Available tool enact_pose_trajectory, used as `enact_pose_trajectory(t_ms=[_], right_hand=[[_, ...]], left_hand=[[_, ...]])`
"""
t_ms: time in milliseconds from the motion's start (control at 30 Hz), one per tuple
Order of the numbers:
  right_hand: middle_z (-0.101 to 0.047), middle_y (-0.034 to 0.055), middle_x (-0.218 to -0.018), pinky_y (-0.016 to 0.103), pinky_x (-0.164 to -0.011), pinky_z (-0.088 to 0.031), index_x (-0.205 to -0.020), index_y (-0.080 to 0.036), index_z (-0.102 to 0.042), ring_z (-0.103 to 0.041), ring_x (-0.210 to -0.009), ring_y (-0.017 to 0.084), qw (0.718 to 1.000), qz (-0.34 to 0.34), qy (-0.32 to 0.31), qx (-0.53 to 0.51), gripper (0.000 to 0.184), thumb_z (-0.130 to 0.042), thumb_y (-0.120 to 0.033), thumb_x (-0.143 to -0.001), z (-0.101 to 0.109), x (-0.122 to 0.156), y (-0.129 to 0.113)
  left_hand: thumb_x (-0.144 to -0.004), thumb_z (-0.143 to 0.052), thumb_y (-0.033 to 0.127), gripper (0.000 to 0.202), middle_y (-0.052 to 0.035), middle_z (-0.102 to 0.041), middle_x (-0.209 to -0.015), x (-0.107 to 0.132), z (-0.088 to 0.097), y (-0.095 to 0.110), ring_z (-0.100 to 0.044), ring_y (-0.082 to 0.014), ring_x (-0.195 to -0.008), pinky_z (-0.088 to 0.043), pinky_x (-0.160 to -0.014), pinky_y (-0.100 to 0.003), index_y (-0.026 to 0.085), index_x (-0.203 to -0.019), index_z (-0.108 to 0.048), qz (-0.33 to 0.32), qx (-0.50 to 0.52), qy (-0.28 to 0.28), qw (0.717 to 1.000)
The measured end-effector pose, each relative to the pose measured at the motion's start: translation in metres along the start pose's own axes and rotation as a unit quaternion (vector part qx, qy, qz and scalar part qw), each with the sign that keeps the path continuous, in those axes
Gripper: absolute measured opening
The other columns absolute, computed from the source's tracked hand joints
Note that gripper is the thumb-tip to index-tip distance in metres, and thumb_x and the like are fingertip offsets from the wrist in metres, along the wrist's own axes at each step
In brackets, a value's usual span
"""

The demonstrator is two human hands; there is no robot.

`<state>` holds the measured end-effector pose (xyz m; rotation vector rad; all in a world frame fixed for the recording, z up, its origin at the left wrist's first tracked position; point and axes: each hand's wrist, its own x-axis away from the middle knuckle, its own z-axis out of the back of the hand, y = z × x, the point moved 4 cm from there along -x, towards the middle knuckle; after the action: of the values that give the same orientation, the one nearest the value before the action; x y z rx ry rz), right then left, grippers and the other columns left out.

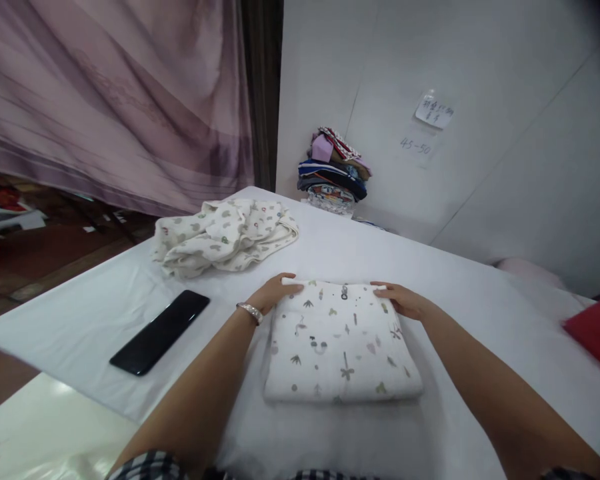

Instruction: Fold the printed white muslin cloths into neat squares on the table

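A folded white cloth (341, 343) with small printed plants lies flat on the white-covered table (430, 280) in front of me. My left hand (274, 292), with a bracelet on the wrist, rests at the cloth's far left corner, fingers stretched along the far edge. At the far right corner sits my right hand (399, 298), its fingers laid flat on the cloth. Both hands touch the cloth without gripping it.
A crumpled white printed cloth (223, 235) lies at the back left. A black phone (161, 331) lies near the table's left edge. A pile of folded coloured clothes (334, 171) stands against the white wall. A red object (596, 331) shows at the right.
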<state>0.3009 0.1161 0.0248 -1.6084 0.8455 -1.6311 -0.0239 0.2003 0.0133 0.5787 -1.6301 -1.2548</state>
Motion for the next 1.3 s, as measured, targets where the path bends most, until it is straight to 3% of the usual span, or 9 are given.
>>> enact_pose_trajectory(t_ms=[233, 367, 533, 667, 767, 900, 1067, 1167, 1300], right_hand=[[-0.057, 0.0112, -0.12, 0.039, -0.093, -0.044, -0.123, -0.02, -0.05, -0.056, -0.105, 0.024, 0.997, 0.065, -0.029, 0.028, 0.065, -0.073, -0.027, -0.063, 0.0, 0.038, -0.026], [-0.059, 0.0076, -0.114, 0.041, -0.092, -0.043, -0.126, -0.024, -0.048, -0.058, -0.1, 0.024, 0.983, 0.153, -0.024, 0.098, 0.071, -0.073, -0.024, -0.06, 0.005, 0.103, -0.058], [-0.06, 0.0062, -0.109, 0.039, -0.085, -0.047, -0.127, -0.023, -0.049, -0.057, -0.096, 0.023, 0.943, 0.267, 0.066, 0.187, 0.07, -0.072, -0.029, -0.061, 0.012, 0.174, -0.079], [-0.06, 0.0064, -0.107, 0.035, -0.077, -0.05, -0.125, -0.024, -0.051, -0.057, -0.091, 0.022, 0.915, 0.326, 0.122, 0.206, 0.067, -0.072, -0.034, -0.062, 0.012, 0.202, -0.076], [-0.06, 0.0068, -0.108, 0.035, -0.08, -0.049, -0.122, -0.025, -0.054, -0.056, -0.095, 0.023, 0.907, 0.336, 0.155, 0.204, 0.065, -0.073, -0.035, -0.061, 0.015, 0.22, -0.067], [-0.062, 0.0075, -0.103, 0.034, -0.076, -0.051, -0.121, -0.026, -0.055, -0.058, -0.091, 0.025, 0.925, 0.296, 0.122, 0.204, 0.068, -0.076, -0.036, -0.057, 0.016, 0.246, -0.052], [-0.063, 0.0076, -0.104, 0.035, -0.08, -0.05, -0.119, -0.025, -0.056, -0.059, -0.092, 0.025, 0.948, 0.261, 0.114, 0.139, 0.066, -0.076, -0.036, -0.057, 0.03, 0.242, -0.045], [-0.06, 0.0075, -0.111, 0.034, -0.083, -0.047, -0.121, -0.024, -0.054, -0.059, -0.095, 0.023, 0.97, 0.205, 0.089, 0.092, 0.063, -0.074, -0.031, -0.061, 0.041, 0.192, -0.036], [-0.063, 0.0137, -0.106, 0.034, -0.08, -0.048, -0.124, -0.013, -0.048, -0.06, -0.093, 0.023, 0.977, 0.101, 0.178, 0.059, 0.065, -0.069, -0.028, -0.064, 0.053, 0.103, -0.001]], left_hand=[[-0.058, -0.075, 0.036, 0.072, -0.0101, -0.063, -0.107, 0.025, -0.003, 0.022, -0.061, -0.0233, -0.095, -0.049, -0.082, -0.035, 0.017, -0.121, -0.046, -0.017, 0.034, -0.046, 0.998], [-0.06, -0.072, 0.033, 0.074, -0.0086, -0.059, -0.117, 0.078, -0.007, 0.075, -0.058, -0.023, -0.101, -0.047, -0.085, -0.034, 0.022, -0.127, -0.042, -0.144, -0.05, -0.046, 0.987], [-0.066, -0.065, 0.027, 0.079, -0.0049, -0.058, -0.119, 0.15, -0.028, 0.129, -0.055, -0.0213, -0.103, -0.046, -0.086, -0.033, 0.028, -0.137, -0.03, -0.27, -0.246, -0.03, 0.93], [-0.063, -0.06, 0.02, 0.076, -0.0015, -0.061, -0.11, 0.18, -0.042, 0.138, -0.055, -0.0204, -0.101, -0.043, -0.09, -0.033, 0.028, -0.134, -0.034, -0.321, -0.284, 0.024, 0.903], [-0.055, -0.065, 0.019, 0.076, -0.0004, -0.063, -0.104, 0.193, -0.045, 0.135, -0.055, -0.0224, -0.099, -0.044, -0.09, -0.033, 0.03, -0.127, -0.045, -0.32, -0.237, 0.063, 0.915], [-0.052, -0.067, 0.019, 0.071, -0.0005, -0.063, -0.099, 0.202, -0.044, 0.127, -0.058, -0.023, -0.091, -0.049, -0.081, -0.032, 0.032, -0.12, -0.052, -0.278, -0.186, 0.036, 0.942], [-0.053, -0.071, 0.025, 0.067, -0.0011, -0.063, -0.097, 0.17, -0.049, 0.121, -0.06, -0.0213, -0.088, -0.051, -0.075, -0.03, 0.028, -0.118, -0.054, -0.222, -0.12, -0.035, 0.967], [-0.058, -0.067, 0.031, 0.065, -0.0048, -0.065, -0.096, 0.109, -0.065, 0.101, -0.063, -0.0221, -0.083, -0.051, -0.07, -0.032, 0.022, -0.12, -0.051, -0.111, -0.104, -0.084, 0.985], [-0.064, -0.062, 0.03, 0.05, -0.0082, -0.066, -0.099, 0.021, -0.081, 0.059, -0.061, -0.0221, -0.092, -0.049, -0.073, -0.03, 0.016, -0.112, -0.055, -0.03, -0.22, 0.023, 0.975]])
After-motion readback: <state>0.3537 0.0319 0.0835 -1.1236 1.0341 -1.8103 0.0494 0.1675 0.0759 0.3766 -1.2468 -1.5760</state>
